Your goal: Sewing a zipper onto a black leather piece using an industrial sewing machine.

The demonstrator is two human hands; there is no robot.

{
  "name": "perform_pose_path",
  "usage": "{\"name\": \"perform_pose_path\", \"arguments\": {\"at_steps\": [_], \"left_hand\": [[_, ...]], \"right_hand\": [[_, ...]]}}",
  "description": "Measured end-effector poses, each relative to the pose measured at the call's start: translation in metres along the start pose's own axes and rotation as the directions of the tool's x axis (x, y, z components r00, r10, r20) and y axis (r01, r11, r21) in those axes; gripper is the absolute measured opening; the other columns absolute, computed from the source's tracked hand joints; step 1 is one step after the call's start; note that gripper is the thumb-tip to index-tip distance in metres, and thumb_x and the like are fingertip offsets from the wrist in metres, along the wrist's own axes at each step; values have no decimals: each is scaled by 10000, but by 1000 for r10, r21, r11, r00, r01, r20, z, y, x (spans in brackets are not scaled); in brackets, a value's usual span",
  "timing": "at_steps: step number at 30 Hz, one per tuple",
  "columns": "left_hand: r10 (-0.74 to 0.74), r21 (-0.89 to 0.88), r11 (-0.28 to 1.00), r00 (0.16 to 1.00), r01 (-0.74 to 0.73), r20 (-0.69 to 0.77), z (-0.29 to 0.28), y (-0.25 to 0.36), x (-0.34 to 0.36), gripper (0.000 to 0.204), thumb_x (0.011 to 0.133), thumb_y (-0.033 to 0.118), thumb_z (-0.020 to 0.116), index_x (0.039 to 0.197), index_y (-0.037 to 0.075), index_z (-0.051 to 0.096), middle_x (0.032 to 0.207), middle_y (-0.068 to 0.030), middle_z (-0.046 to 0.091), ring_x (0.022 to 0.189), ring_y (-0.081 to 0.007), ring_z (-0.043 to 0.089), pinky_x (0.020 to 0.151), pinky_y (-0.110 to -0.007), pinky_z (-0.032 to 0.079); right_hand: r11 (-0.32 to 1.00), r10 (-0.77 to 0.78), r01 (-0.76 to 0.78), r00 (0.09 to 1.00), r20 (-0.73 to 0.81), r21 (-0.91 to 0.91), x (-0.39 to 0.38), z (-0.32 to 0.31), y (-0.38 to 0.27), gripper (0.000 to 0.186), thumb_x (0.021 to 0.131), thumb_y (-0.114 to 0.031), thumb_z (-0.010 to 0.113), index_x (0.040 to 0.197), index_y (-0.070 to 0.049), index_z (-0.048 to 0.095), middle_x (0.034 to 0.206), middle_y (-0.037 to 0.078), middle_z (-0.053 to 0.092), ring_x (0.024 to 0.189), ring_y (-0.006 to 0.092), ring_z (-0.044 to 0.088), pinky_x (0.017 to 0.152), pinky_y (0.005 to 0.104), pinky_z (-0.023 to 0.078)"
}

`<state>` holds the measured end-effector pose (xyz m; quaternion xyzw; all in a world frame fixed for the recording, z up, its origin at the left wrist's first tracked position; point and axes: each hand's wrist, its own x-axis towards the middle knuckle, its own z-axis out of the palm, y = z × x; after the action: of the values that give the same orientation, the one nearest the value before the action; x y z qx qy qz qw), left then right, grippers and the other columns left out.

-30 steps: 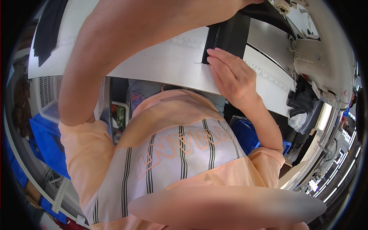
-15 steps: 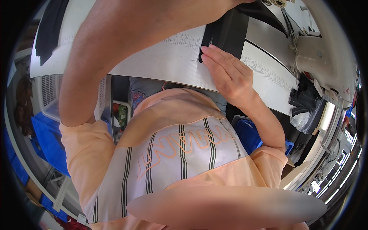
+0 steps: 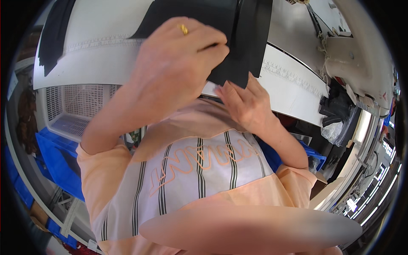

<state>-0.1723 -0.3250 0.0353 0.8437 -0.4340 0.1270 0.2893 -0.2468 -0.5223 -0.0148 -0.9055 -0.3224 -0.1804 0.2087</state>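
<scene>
A dark panel of black fabric (image 3: pixel 259 38) lies over the white table edge, with a zipper (image 3: pixel 238 7) running toward its far side. My right hand (image 3: pixel 246 104) pinches the near edge of this fabric between thumb and fingers. Just to the left, my left hand (image 3: pixel 178 63), wearing a gold ring, is over the fabric with its fingers curled closed. What its fingertips hold, if anything, is hidden. More of the black cloth spreads out beyond my left hand.
The white table (image 3: pixel 102 63) carries printed ruler markings. Another black fabric piece (image 3: pixel 55 38) hangs at its left end. A sewing machine (image 3: pixel 361 63) stands at the right, near black items (image 3: pixel 335 108). A white basket (image 3: pixel 80 110) and blue bin (image 3: pixel 59 155) sit below left.
My left arm has drawn back from the far right, bringing its hand over the fabric. My right hand, flat on the zipper before, now pinches the near edge. More black fabric covers the table.
</scene>
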Motion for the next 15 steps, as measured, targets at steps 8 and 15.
{"name": "perform_pose_path", "arguments": {"at_steps": [8,15], "left_hand": [[-71,41,996,992,75,-102,51,-3,-35,243,700,39,640,937,45,695,978,-20,642,888,-184,622,1062,-481,362],[-74,34,996,993,77,-89,48,2,-32,222,680,74,692,902,74,704,935,-8,616,847,-168,621,1056,-492,361]], "right_hand": [[999,39,-38,997,-68,16,-13,12,-1,225,709,-113,759,885,1,680,1053,163,667,1036,317,634,882,441,555],[999,36,-37,996,-85,-1,-12,12,-3,213,724,-117,769,884,2,691,1057,151,677,1029,302,626,885,439,560]]}}
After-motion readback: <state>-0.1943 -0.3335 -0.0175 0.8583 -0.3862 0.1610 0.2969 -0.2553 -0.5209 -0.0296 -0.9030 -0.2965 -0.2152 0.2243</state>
